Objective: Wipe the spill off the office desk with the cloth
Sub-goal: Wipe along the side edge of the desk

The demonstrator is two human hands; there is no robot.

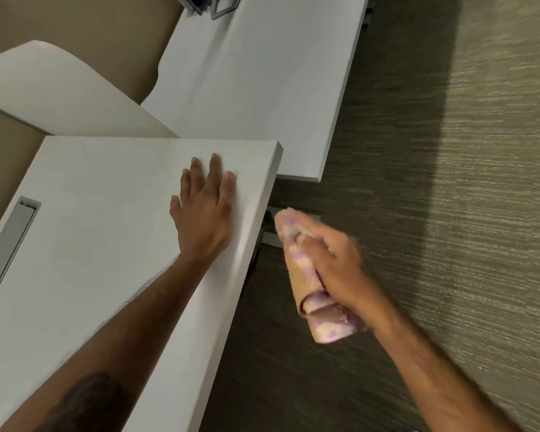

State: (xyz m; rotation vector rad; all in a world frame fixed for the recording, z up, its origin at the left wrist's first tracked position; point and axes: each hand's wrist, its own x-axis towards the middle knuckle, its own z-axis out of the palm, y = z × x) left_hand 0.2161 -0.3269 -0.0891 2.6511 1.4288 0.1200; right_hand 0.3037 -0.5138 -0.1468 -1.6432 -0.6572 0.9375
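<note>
My left hand (pixel 205 210) lies flat, palm down and fingers spread, on the white office desk (pixel 100 251), close to its right edge. My right hand (pixel 334 266) is off the desk, over the carpet to the right of that edge, and grips a bunched tan and purple patterned cloth (pixel 303 275). The cloth sticks out above and below my fist and is blurred. I see no clear spill on the desk top; the surface looks plain white.
A grey cable slot (pixel 16 232) is cut into the desk at the left. A second white desk (pixel 262 82) stands beyond, with dark items (pixel 209 4) at its far end. A white curved divider (pixel 53 92) rises at the back left. Striped carpet (pixel 449 213) fills the right.
</note>
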